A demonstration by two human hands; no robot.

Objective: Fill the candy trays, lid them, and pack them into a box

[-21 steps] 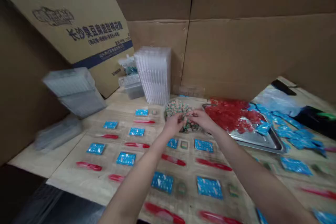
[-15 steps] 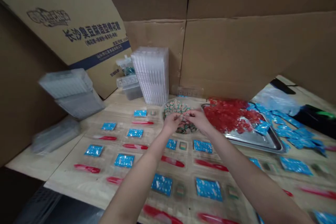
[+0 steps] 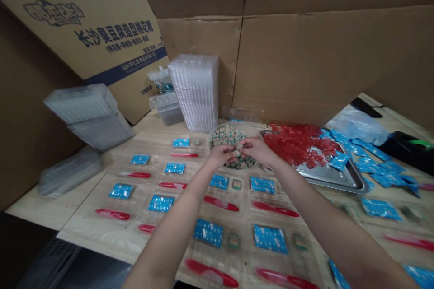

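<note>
A round tub (image 3: pixel 210 137) holds a heap of small tan-and-green pieces (image 3: pixel 227 134). Over it, my left hand (image 3: pixel 222 155) and my right hand (image 3: pixel 255 150) come together, fingertips nearly touching. The fingers of both hands are closed in a pinch. A small tan piece shows at the left fingertips; what the right fingers pinch is too small to make out. Just below the tub lie clear trays, each with a blue dotted packet (image 3: pixel 262 185), a red plastic piece (image 3: pixel 275 209) and a small tan-green block (image 3: pixel 236 184).
A metal tray (image 3: pixel 352 176) of red pieces (image 3: pixel 294 142) stands right of the tub, with loose blue packets (image 3: pixel 389 167) beyond. Stacked clear trays (image 3: pixel 195 92) rise behind, and more clear containers (image 3: pixel 90 113) lie left. Cardboard boxes (image 3: pixel 111 45) wall the back.
My hands stay over the tub, their fingers shifting slightly against each other; the fingertips have moved a little apart. The view has tilted slightly.
</note>
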